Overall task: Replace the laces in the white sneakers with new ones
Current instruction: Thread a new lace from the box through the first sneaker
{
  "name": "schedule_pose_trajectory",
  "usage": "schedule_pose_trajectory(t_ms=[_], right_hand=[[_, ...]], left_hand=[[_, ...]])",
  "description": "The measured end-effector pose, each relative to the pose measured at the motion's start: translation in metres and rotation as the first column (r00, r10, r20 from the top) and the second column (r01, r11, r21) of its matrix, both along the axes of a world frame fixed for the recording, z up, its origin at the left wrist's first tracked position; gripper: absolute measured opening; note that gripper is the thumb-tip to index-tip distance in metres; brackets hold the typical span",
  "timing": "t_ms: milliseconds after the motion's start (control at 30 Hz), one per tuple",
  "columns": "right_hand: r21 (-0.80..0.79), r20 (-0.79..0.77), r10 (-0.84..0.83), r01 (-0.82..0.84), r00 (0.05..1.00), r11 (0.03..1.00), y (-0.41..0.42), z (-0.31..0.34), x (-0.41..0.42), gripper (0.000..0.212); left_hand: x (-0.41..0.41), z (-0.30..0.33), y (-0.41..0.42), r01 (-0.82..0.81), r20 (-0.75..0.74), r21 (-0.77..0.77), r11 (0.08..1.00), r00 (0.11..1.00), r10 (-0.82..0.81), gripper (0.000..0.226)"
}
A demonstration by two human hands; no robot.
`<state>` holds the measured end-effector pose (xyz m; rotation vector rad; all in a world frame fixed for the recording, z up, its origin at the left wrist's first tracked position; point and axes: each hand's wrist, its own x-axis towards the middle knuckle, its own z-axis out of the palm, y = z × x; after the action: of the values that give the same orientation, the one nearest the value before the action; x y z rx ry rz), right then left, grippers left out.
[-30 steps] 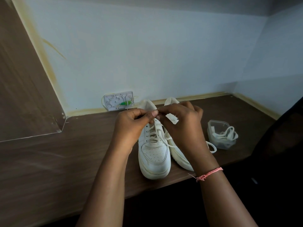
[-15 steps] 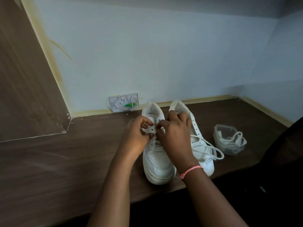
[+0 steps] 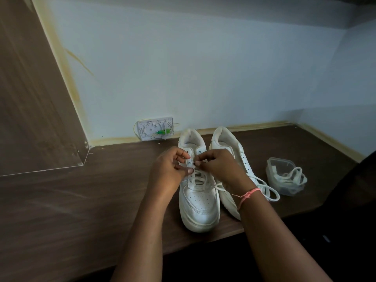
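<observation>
two sneakers (image 3: 200,202), two hands (image 3: 167,171), one container (image 3: 284,180)

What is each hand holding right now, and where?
Both hands, left hand and right hand, pinch the lace at the upper eyelets of the left sneaker.

Dark wood-grain surface (image 3: 61,210), butted against pale wall. Two white sneakers (image 3: 200,202) set side by side near front edge, toes toward viewer. Clear plastic tub (image 3: 281,165) of laces placed right of them. White plastic box (image 3: 155,129) propped at wall.
</observation>
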<state>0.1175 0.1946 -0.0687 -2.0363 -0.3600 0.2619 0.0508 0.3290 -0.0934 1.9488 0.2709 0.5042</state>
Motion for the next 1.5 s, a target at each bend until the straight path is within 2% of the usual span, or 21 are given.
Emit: schedule_pose_trajectory(t_ms=[67,267,367,467,533,600,667,733,767,833,867,967,1033,1100,1200,1267,1300,1333,1400,1467,1500], right_hand=[[-0.075,0.067,0.002,0.003,0.998,0.997,0.008,-0.003,0.003,0.025],[-0.112,0.063,-0.047,0.054,0.997,0.992,0.013,-0.014,0.005,0.014],[-0.180,0.220,-0.149,0.190,0.964,0.965,0.013,-0.016,-0.010,0.011],[-0.196,0.483,-0.211,0.340,0.850,0.920,0.007,-0.025,-0.041,0.043],[-0.244,0.624,-0.201,0.432,0.755,0.868,0.005,-0.035,-0.053,0.069],[-0.293,0.668,-0.198,0.498,0.717,0.816,0.003,-0.040,-0.057,0.084],[-0.319,0.668,-0.198,0.516,0.718,0.795,-0.002,-0.039,-0.057,0.092],[-0.368,0.634,-0.160,0.477,0.756,0.798,-0.008,-0.039,-0.060,0.097],[-0.391,0.613,-0.136,0.448,0.779,0.804,-0.011,-0.039,-0.060,0.098],[-0.415,0.583,-0.098,0.400,0.806,0.817,-0.017,-0.038,-0.063,0.100],[-0.420,0.576,-0.086,0.385,0.813,0.822,-0.020,-0.036,-0.063,0.101],[-0.457,0.543,-0.051,0.346,0.838,0.819,-0.026,-0.028,-0.059,0.107],[-0.504,0.502,-0.029,0.319,0.864,0.803,-0.030,-0.023,-0.055,0.109],[-0.544,0.475,-0.008,0.300,0.880,0.784,-0.032,-0.021,-0.052,0.109],[-0.550,0.457,0.007,0.276,0.890,0.789,-0.031,-0.024,-0.053,0.108],[-0.551,0.454,0.016,0.267,0.891,0.791,-0.030,-0.025,-0.053,0.107],[-0.550,0.454,0.019,0.264,0.891,0.792,-0.030,-0.026,-0.053,0.108],[-0.546,0.453,0.018,0.261,0.891,0.796,-0.030,-0.026,-0.052,0.108],[-0.545,0.446,0.022,0.252,0.895,0.800,-0.030,-0.027,-0.051,0.108],[-0.560,0.432,0.037,0.236,0.901,0.794,-0.029,-0.026,-0.050,0.108],[-0.568,0.427,0.044,0.230,0.903,0.790,-0.029,-0.025,-0.050,0.109]], left_hand=[[-0.001,0.000,-0.001,-0.036,-0.001,0.020,0.999,0.999,0.036,0.031],[-0.002,0.000,0.002,-0.056,0.019,-0.013,0.998,0.998,0.056,0.017],[0.002,-0.006,0.003,-0.064,0.013,-0.009,0.998,0.998,0.064,0.011],[0.002,-0.007,0.004,-0.070,-0.021,-0.111,0.991,0.997,0.068,0.004],[0.001,-0.002,0.009,-0.084,-0.045,-0.314,0.946,0.996,0.073,0.005],[-0.004,-0.002,0.025,-0.186,-0.088,-0.465,0.866,0.983,0.164,0.012],[-0.010,-0.009,0.054,-0.457,-0.167,-0.389,0.800,0.889,0.426,0.021],[-0.020,-0.016,0.083,-0.696,-0.167,-0.136,0.705,0.718,0.676,0.023],[-0.024,-0.019,0.092,-0.738,-0.131,-0.037,0.674,0.672,0.729,0.016],[-0.024,-0.022,0.096,-0.707,-0.091,0.101,0.700,0.694,0.715,0.004],[-0.020,-0.024,0.090,-0.659,-0.083,0.192,0.727,0.728,0.681,0.007],[-0.007,-0.023,0.053,-0.416,-0.048,0.380,0.826,0.883,0.467,0.010],[0.000,-0.018,0.027,-0.236,-0.057,0.390,0.890,0.958,0.279,0.020],[0.004,-0.022,0.015,-0.128,-0.056,0.394,0.910,0.985,0.162,0.025],[0.009,-0.023,0.011,-0.076,-0.038,0.387,0.919,0.994,0.098,0.017],[0.009,-0.023,0.021,-0.169,-0.033,0.181,0.969,0.984,0.177,0.024],[0.009,-0.022,0.032,-0.289,-0.021,0.019,0.957,0.957,0.290,0.026],[0.008,-0.023,0.047,-0.422,0.001,-0.140,0.896,0.905,0.426,0.028],[0.000,-0.025,0.074,-0.650,0.016,-0.328,0.685,0.721,0.692,0.028],[-0.010,-0.020,0.081,-0.803,-0.031,-0.207,0.560,0.577,0.816,0.026],[-0.012,-0.017,0.076,-0.814,-0.023,-0.108,0.571,0.576,0.817,0.022]])
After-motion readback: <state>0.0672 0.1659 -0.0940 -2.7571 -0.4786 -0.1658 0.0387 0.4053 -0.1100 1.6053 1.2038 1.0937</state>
